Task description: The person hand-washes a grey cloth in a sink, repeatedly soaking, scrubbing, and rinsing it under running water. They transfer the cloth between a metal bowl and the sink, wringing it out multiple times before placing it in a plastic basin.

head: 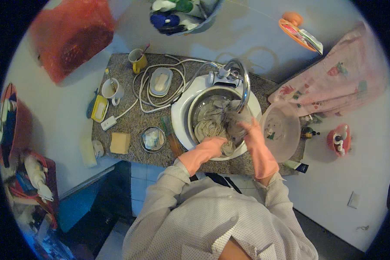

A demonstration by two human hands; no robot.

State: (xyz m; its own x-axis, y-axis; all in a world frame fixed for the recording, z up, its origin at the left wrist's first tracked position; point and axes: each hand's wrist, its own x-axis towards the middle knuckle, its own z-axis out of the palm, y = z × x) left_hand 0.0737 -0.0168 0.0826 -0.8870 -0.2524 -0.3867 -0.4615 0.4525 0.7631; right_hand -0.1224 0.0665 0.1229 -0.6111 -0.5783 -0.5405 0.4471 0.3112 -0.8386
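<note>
A steel basin (191,121) sits inside the white washbasin (181,127), under a curved chrome tap (246,81). Bunched wet cloth (209,130), beige and grey, lies in water in it. My left hand (208,149), in an orange-pink glove, grips a beige fold near the basin's front rim; its fingertips are partly hidden. Gloved the same way, my right hand (255,139) reaches over the right rim. Its fingers close on a dark grey part of the cloth (235,122) below the spout, somewhat blurred.
Right of the sink stands a translucent plastic tub (284,152). On the granite counter (130,107) are a coiled white cable (143,105), a soap dish (161,81), two mugs, a yellow block (120,143) and a small bowl (152,139). A pink towel (331,78) hangs at right.
</note>
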